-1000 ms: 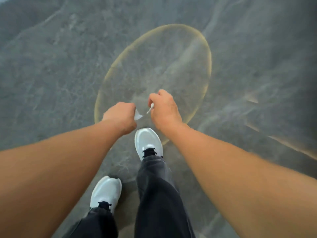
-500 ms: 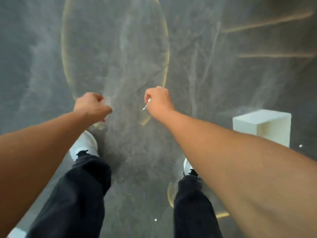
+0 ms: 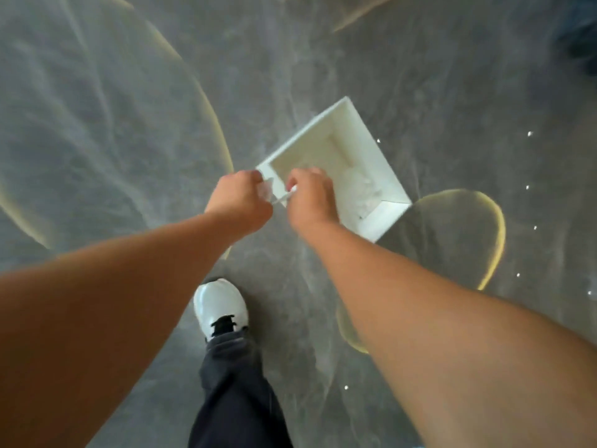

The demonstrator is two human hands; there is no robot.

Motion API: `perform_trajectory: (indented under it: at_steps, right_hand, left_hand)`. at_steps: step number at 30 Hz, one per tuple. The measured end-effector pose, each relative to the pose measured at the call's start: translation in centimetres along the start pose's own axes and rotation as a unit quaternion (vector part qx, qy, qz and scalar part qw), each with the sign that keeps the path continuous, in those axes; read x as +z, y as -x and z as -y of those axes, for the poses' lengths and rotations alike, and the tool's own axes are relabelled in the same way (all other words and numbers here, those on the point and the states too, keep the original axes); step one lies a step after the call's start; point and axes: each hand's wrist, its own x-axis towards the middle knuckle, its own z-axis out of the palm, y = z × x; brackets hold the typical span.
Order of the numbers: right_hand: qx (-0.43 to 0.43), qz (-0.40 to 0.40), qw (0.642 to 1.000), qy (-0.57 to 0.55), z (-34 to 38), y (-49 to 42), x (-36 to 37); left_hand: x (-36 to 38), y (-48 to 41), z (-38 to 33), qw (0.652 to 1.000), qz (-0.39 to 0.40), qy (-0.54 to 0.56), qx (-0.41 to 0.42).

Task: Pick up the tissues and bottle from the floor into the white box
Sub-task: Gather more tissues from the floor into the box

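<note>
The white box [image 3: 371,137] stands open on the grey floor, just ahead and right of centre. A crumpled white tissue [image 3: 363,194] lies inside it near the right corner. My left hand [image 3: 237,200] is curled round a small white tissue piece [image 3: 268,192] at the box's near-left corner. My right hand [image 3: 310,198] hovers over the box's near edge and pinches a thin white scrap [image 3: 287,196]. The two hands are close together, almost touching. No bottle is in view.
Grey marbled floor [image 3: 129,124] with curved yellow lines all round. My white shoe [image 3: 221,307] and dark trouser leg sit below the hands. Small bright specks [image 3: 529,134] dot the floor to the right. A dark object shows at the top right corner.
I have walked and turned to the white box, which moved from the right edge to the centre. My hands came together again over its near corner, still holding the tissue pieces.
</note>
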Motion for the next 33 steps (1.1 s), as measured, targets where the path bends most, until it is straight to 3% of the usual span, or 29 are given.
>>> perform_trajectory:
  at_steps: [3, 7, 11, 16, 21, 26, 33]
  right_hand:
    - [0.058, -0.050, 0.997, -0.033, -7.0, -2.6, -3.5]
    - [0.082, -0.058, 0.992, -0.071, -11.9, -5.0, -4.2]
    - [0.093, -0.027, 0.994, -0.056, -12.6, -5.0, -3.6]
    - [0.052, -0.015, 0.998, -0.024, -6.6, -3.4, -2.4]
    - [-0.091, 0.050, 0.993, 0.049, 7.3, -1.3, 0.4]
    - [-0.205, 0.098, 0.964, 0.135, 26.6, 5.1, 6.6]
    - [-0.375, 0.162, 0.880, 0.244, 54.5, 22.6, 19.6]
  left_hand:
    - [3.8, -3.1, -6.7, 0.997, 0.014, -0.029, 0.064]
    - [7.3, -6.0, -10.2, 0.995, 0.061, -0.036, 0.067]
    - [6.1, -6.0, -7.8, 0.994, 0.015, -0.049, 0.101]
    - [-1.1, -3.6, -0.5, 0.986, -0.036, -0.138, 0.091]
    - [-11.6, 1.0, 9.1, 0.984, -0.082, -0.158, 0.018]
    - [-23.3, 9.8, 22.7, 0.985, -0.134, -0.088, -0.056]
    - [-36.7, 30.3, 48.2, 0.950, -0.215, 0.026, -0.227]
